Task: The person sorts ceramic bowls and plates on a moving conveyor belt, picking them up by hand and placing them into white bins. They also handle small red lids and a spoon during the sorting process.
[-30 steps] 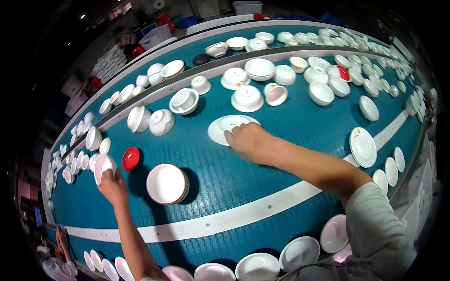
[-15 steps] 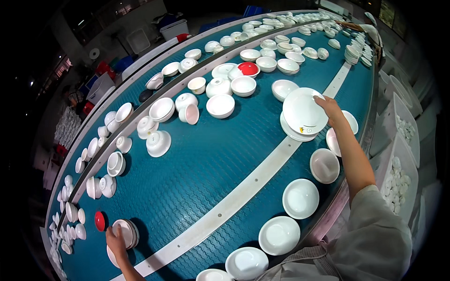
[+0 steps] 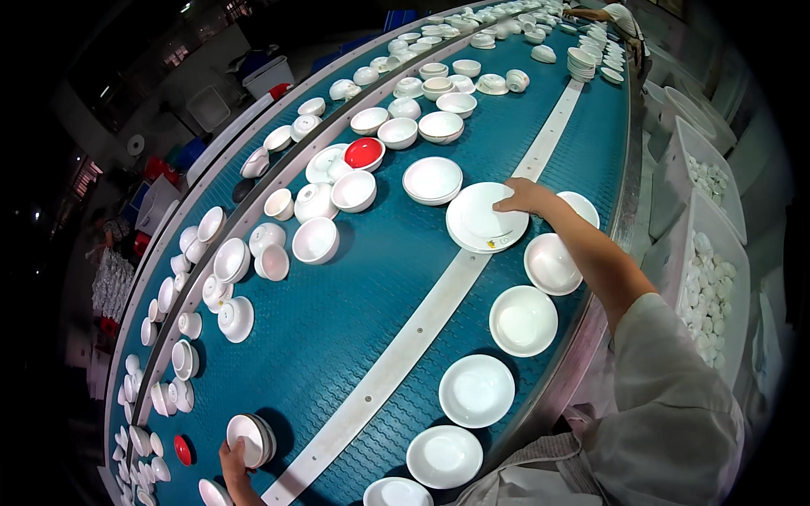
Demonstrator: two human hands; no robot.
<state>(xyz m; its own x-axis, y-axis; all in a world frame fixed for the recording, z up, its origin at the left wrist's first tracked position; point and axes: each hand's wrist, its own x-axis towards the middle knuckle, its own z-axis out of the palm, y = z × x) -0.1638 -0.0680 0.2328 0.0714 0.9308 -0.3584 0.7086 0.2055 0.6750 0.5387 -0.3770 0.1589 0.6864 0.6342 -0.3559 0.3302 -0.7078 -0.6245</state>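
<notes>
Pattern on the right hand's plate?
White plate with a small yellow and dark motif near its edge; best in head view.

Your left hand [image 3: 234, 464] grips stacked bowls [image 3: 251, 435] at the near left of the teal belt [image 3: 371, 295], a red dish [image 3: 182, 449] just left of them. Your right hand [image 3: 525, 196] holds the rim of a plate [image 3: 486, 212] atop a lower plate [image 3: 456, 231], over the white strip [image 3: 420, 331]. Shallow bowls [image 3: 477, 390] line the near right; a co-worker [image 3: 623, 18] reaches in, far right.
</notes>
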